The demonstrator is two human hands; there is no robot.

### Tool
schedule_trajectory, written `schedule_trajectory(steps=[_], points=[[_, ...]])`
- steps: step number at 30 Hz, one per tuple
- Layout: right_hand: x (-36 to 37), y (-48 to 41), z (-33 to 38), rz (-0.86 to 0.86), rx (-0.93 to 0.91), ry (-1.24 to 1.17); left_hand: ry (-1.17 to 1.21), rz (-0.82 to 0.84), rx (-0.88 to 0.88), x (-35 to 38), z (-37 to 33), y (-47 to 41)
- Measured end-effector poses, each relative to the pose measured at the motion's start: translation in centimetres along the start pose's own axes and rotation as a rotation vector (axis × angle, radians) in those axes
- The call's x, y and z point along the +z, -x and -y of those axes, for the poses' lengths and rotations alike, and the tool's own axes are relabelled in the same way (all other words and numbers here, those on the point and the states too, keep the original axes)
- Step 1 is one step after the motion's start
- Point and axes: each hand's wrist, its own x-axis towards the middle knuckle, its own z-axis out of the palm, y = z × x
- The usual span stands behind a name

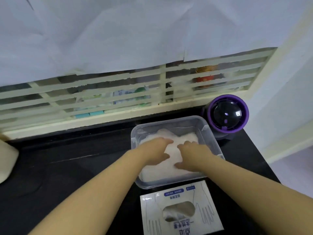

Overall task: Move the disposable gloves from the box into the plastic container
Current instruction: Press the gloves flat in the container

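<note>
Head view: left hand (156, 150) and right hand (192, 156) lie side by side, fingers flat, pressing the white gloves (162, 170) piled in the clear plastic container (169, 123) on the black counter (67, 167). The glove box (174, 192) sits just near of it. A purple-ringed gadget (227, 114) stands far right.

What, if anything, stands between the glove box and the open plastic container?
Nothing visible. The box sits just in front of the plastic container, on the black counter. The container has no lid on, and the left hand and right hand press on the gloves inside.
</note>
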Motion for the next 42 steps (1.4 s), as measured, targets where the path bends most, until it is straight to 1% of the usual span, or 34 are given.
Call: schedule_trajectory(steps=[2,4,5,6,8,10,11,14,15,16,17,19,20,21,23,24,25,27,29,31,35,38,42], points=[[-1.5,1.7,-0.5,-0.158,-0.077,-0.151,0.055,-0.143,0.066,-0.8,-0.6,2.0],[-2.2,4.5,-0.8,-0.366,-0.231,-0.298,0.093,-0.309,0.14,-0.8,-1.4,4.7],[-2.4,6.1,-0.7,-0.433,-0.322,-0.354,0.08,-0.388,0.179,-0.5,-1.5,5.9],[-2.5,7.7,-0.6,-0.439,-0.402,-0.395,0.058,-0.468,0.221,0.1,-1.3,6.9],[-1.5,10.6,0.0,-0.308,-0.497,-0.406,0.036,-0.591,0.305,1.7,-0.9,8.9],[1.0,11.5,0.5,-0.182,-0.517,-0.271,0.014,-0.661,0.385,3.5,-0.7,10.6],[2.5,11.3,0.6,-0.141,-0.51,-0.179,0.006,-0.665,0.408,4.6,-0.7,11.4],[6.4,10.0,1.0,-0.012,-0.507,0.037,-0.027,-0.633,0.426,8.4,-0.7,12.9],[7.3,9.6,1.1,0.023,-0.515,0.089,-0.048,-0.588,0.405,9.6,-0.8,13.1],[8.2,9.4,1.1,0.04,-0.512,0.143,-0.062,-0.513,0.357,11.0,-1.0,13.2],[8.6,9.2,1.2,0.038,-0.492,0.185,-0.076,-0.404,0.284,12.0,-1.0,13.2],[9.1,9.3,1.6,0.08,-0.449,0.22,-0.115,-0.181,0.103,13.7,-1.2,13.2],[9.0,9.5,1.9,0.108,-0.443,0.219,-0.163,-0.121,0.041,14.1,-1.3,13.2],[8.8,9.7,1.9,0.136,-0.447,0.208,-0.195,-0.095,0.011,14.5,-1.6,13.2],[8.1,9.4,1.7,0.123,-0.448,0.107,-0.181,-0.094,-0.013,15.0,-1.7,13.1],[7.8,9.2,1.5,0.08,-0.445,0.062,-0.161,-0.092,-0.022,15.3,-1.8,13.1],[7.5,8.8,1.2,0.016,-0.45,0.068,-0.148,-0.087,-0.025,15.2,-1.9,13.0],[7.5,8.5,1.1,-0.078,-0.506,0.244,-0.123,-0.089,-0.03,15.5,-2.2,13.0],[7.5,8.4,1.2,-0.08,-0.565,0.377,-0.096,-0.085,-0.04,15.6,-2.3,13.1],[7.5,8.2,1.6,-0.082,-0.59,0.449,-0.033,-0.086,-0.053,15.7,-2.5,13.3],[8.6,6.8,2.2,-0.14,-0.59,0.512,0.135,-0.114,-0.091,16.0,-2.4,13.5],[9.6,6.2,2.2,-0.174,-0.585,0.456,0.231,-0.158,-0.112,16.1,-2.4,13.7],[9.8,6.3,1.4,-0.189,-0.583,0.277,0.226,-0.15,-0.126,16.1,-2.6,13.8]])
